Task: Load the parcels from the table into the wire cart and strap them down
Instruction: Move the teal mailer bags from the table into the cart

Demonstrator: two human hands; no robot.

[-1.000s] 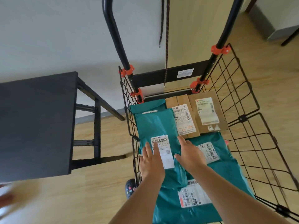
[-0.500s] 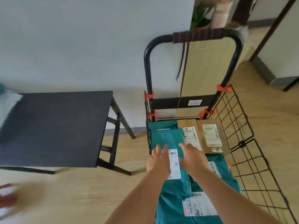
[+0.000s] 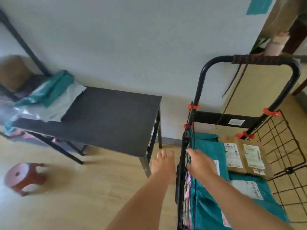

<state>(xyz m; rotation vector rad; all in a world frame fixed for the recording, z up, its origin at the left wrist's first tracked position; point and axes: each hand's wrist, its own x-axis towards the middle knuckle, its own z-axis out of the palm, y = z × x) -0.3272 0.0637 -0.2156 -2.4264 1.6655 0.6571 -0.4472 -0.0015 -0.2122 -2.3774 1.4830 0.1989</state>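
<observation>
Teal plastic parcels [image 3: 207, 146] fill the near and left part of the wire cart [image 3: 282, 143] on the right of the scene, each with a white shipping label. Two cardboard boxes [image 3: 252, 170] lie flat side by side at the far end of the load, just beside the teal ones and below the cart's black handle [image 3: 201, 83]. A dark cord [image 3: 259, 59] is wound round the top bar of that handle, and its loose ends hang down behind the load. Orange clips [image 3: 193, 106] sit on the handle's uprights.

Your right hand [image 3: 201, 164] is over the cart's left wall and the teal parcel beneath it, fingers loosely spread and pointing far-left, with nothing in its grasp. Whether the palm touches the parcel, you cannot tell from this view. Your left hand [image 3: 163, 164] is outside the cart, in the air above the wooden floor [image 3: 83, 196] between the cart and the near right corner of the black tabletop [image 3: 108, 117]. Its fingers are straight and together, and it holds nothing.

More parcels wait at the far left end of the tabletop, well apart from both hands: a teal parcel [image 3: 54, 88] lies on top of a pale grey one [image 3: 66, 103], both blurred. A reddish-brown stool [image 3: 25, 178] stands on the floor near the left edge, in front of the tabletop.
</observation>
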